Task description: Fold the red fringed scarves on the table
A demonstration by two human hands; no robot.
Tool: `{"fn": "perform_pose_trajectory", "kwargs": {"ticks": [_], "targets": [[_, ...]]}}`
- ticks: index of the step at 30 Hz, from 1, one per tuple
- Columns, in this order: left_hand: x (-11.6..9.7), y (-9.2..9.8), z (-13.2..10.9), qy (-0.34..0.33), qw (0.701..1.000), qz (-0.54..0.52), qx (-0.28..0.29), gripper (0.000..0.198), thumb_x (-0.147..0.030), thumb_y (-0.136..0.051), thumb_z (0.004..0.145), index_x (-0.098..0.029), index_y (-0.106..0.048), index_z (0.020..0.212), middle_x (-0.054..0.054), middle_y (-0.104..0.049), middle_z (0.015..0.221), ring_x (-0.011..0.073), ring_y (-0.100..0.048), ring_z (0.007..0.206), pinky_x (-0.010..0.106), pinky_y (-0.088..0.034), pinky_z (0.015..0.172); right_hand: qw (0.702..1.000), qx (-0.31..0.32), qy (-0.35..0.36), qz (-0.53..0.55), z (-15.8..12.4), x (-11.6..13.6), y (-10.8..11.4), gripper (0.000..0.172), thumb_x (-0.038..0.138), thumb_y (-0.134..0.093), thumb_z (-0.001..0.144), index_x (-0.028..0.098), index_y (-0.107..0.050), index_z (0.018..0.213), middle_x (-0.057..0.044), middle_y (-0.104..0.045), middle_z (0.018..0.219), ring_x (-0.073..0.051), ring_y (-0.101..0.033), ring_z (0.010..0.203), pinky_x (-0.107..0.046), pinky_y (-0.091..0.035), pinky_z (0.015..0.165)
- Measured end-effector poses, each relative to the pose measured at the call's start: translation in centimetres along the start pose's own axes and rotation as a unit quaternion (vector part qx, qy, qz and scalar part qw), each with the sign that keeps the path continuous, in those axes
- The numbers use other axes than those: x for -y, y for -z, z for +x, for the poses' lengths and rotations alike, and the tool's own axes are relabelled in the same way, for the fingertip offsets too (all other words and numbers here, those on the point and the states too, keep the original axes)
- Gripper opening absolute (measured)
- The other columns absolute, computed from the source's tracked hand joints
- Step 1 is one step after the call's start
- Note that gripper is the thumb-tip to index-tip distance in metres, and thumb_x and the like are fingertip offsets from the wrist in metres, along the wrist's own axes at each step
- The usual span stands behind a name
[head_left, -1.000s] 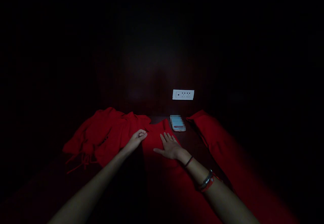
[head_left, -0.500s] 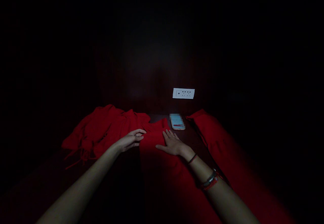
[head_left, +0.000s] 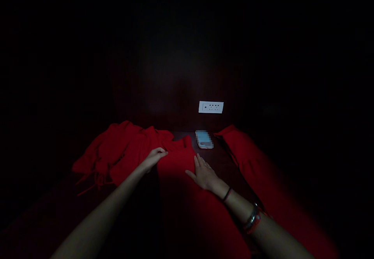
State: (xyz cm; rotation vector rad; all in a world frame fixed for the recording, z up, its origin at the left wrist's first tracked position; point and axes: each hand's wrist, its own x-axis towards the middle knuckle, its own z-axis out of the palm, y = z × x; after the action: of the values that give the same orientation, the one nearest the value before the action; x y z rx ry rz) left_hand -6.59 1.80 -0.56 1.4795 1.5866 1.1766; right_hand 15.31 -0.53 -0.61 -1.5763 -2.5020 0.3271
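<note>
Dim light, one bright patch over the middle of a dark reddish-brown desk [head_left: 226,167]. Long strip of plain red woven cloth [head_left: 177,181] lies mid-desk, running from near the back edge toward the front, where shadow swallows it; its far end is rucked into a low fold. Left hand [head_left: 154,158] at the strip's left border, thumb and fingers drawn together against the fabric (whether they truly pinch it, I cannot tell). Right hand [head_left: 204,174] rests palm down on the strip's right border, fingers extended, thumb spread, grasping nothing. On that arm: a thin dark band [head_left: 227,194] at the wrist, a silver-and-red bracelet [head_left: 253,219] higher up.

Toward the desk's back left corner, a crumpled heap of red cloth with stringy tassels [head_left: 128,144], its inner side meeting the strip. Along the right, a second long red cloth [head_left: 257,165], apart from the strip, slanting from the back edge frontward. Between them, near the back edge, a pale-screened phone [head_left: 203,140], display pixelated. Above it on the dark wall, a white rectangular socket plate [head_left: 210,107].
</note>
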Motion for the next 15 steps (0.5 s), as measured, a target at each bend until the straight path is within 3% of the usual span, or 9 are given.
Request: {"fn": "perform_pose_trajectory", "kwargs": {"ticks": [3, 6, 10, 12, 15], "targets": [[-0.5, 0.7, -0.2, -0.024, 0.99, 0.136, -0.033, 0.021, -0.038, -0.051, 0.065, -0.019, -0.046, 0.056, -0.001, -0.049, 0.051, 0.0155, -0.051, 0.058, 0.023, -0.035, 0.056, 1.0, 0.015, -0.009, 0.02, 0.3, -0.1, 0.8, 0.081, 0.057, -0.031, 0.073, -0.001, -0.018, 0.128, -0.019, -0.013, 0.134, -0.023, -0.012, 0.123, -0.033, -0.016, 0.097], [-1.3, 1.3, -1.2, -0.019, 0.963, 0.258, -0.073, 0.025, -0.044, -0.047, 0.068, -0.019, -0.05, 0.065, 0.004, -0.055, 0.058, 0.0195, -0.054, 0.065, 0.026, -0.036, 0.059, 0.996, -0.006, -0.025, 0.082, 1.3, -0.2, 1.7, 0.074, 0.049, -0.035, 0.074, 0.003, -0.016, 0.129, -0.017, -0.029, 0.129, -0.021, -0.028, 0.118, -0.03, -0.027, 0.091], [-1.5, 1.2, -2.1, 0.065, 0.98, 0.188, -0.028, 0.039, -0.048, -0.05, 0.065, -0.018, -0.051, 0.089, 0.003, -0.057, 0.06, 0.019, -0.055, 0.059, 0.026, -0.039, 0.055, 0.984, -0.026, -0.107, 0.143, 2.8, -0.9, 2.1, 0.068, 0.03, -0.044, 0.071, 0.013, -0.015, 0.13, -0.011, -0.048, 0.115, -0.019, -0.048, 0.1, -0.028, -0.036, 0.081], [-1.0, 0.6, -1.9, 0.029, 0.992, 0.123, -0.02, 0.037, -0.04, -0.051, 0.067, -0.019, -0.048, 0.098, 0.002, -0.059, 0.068, 0.0168, -0.055, 0.062, 0.025, -0.041, 0.058, 0.977, -0.053, -0.124, 0.166, 3.2, -1.5, 2.2, 0.066, 0.023, -0.046, 0.068, 0.017, -0.019, 0.128, -0.008, -0.049, 0.114, -0.018, -0.051, 0.096, -0.026, -0.038, 0.078], [-0.2, -0.6, -1.1, -0.054, 0.994, 0.075, -0.06, 0.028, -0.03, -0.047, 0.072, -0.021, -0.049, 0.098, 0.002, -0.059, 0.085, 0.0162, -0.054, 0.078, 0.025, -0.04, 0.07, 0.973, -0.11, -0.102, 0.176, 3.2, -2.4, 2.4, 0.061, 0.02, -0.042, 0.07, 0.018, -0.021, 0.127, -0.004, -0.047, 0.116, -0.015, -0.049, 0.098, -0.024, -0.037, 0.08]]}}
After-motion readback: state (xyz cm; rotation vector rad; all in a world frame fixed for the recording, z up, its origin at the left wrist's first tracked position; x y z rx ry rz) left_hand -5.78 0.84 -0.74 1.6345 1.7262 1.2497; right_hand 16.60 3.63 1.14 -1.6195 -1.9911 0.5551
